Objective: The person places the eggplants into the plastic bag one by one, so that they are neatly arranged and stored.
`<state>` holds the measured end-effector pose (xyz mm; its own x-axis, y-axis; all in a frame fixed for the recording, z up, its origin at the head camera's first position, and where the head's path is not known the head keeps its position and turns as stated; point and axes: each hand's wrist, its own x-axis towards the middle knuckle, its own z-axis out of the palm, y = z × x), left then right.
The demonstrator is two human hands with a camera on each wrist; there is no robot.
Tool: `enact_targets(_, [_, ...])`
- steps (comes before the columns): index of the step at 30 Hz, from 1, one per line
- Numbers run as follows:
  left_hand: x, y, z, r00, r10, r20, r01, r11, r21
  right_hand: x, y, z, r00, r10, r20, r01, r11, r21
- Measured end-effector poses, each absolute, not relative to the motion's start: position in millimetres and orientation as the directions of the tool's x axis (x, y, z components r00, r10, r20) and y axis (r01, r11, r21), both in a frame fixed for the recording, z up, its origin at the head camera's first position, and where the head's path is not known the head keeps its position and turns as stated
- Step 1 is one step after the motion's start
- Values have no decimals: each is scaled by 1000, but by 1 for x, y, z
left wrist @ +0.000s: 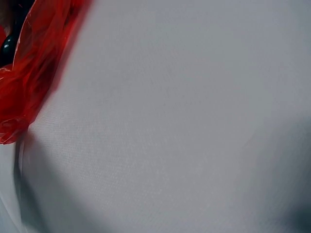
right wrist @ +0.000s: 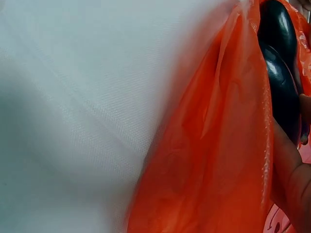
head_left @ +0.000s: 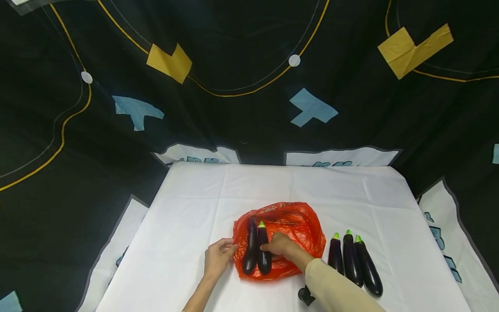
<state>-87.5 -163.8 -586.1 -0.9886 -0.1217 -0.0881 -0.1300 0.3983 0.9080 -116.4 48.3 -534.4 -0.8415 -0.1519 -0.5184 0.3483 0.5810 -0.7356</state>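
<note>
A red plastic bag (head_left: 304,225) lies spread on the white table, its mouth facing the person. Two dark purple eggplants lie side by side in it: the left eggplant (head_left: 251,251) and the right eggplant (head_left: 263,236), with a green stem end. My left hand (head_left: 219,258) pinches the bag's left edge between thumb and fingers. Reaching into the bag, my right hand (head_left: 280,245) grips the right eggplant from its right side. The right wrist view shows the right hand (right wrist: 291,179) inside the bag against a glossy eggplant (right wrist: 282,87); its fingertips are partly hidden.
Three more eggplants (head_left: 352,264) lie in a row right of the bag, partly behind the right sleeve (head_left: 337,288). A small black object (head_left: 306,296) shows beside that sleeve. White cloth covers the table (head_left: 187,208); a dark patterned curtain (head_left: 234,125) hangs behind.
</note>
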Motion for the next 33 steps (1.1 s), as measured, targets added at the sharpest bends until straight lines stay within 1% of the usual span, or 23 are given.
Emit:
enact_targets(9, [-87, -164, -586, -989, -120, -81, -124, 406, 905, -116, 45, -534, -839, -123, -530, 367, 592, -718])
enact_targets(14, [-87, -165, -585, -990, -119, -81, -123, 401, 908, -117, 45, -535, -840, -136, -525, 353, 597, -721])
enact_targets(23, [-87, -164, -583, -989, -125, -79, -124, 415, 901, -119, 47, -536, -856, -131, -500, 303, 658, -690])
enact_targets(27, [-87, -164, -582, -989, -125, -77, -124, 421, 899, -118, 49, -534, -864, -138, -483, 293, 643, -708])
enact_targets(30, [-87, -164, -582, -989, -123, -78, -123, 421, 899, -118, 51, -532, -863, -135, -487, 311, 617, -723])
enact_targets(33, [-87, -164, -582, -989, -122, -77, -122, 422, 898, -119, 52, -532, -860, -119, -496, 323, 627, -709])
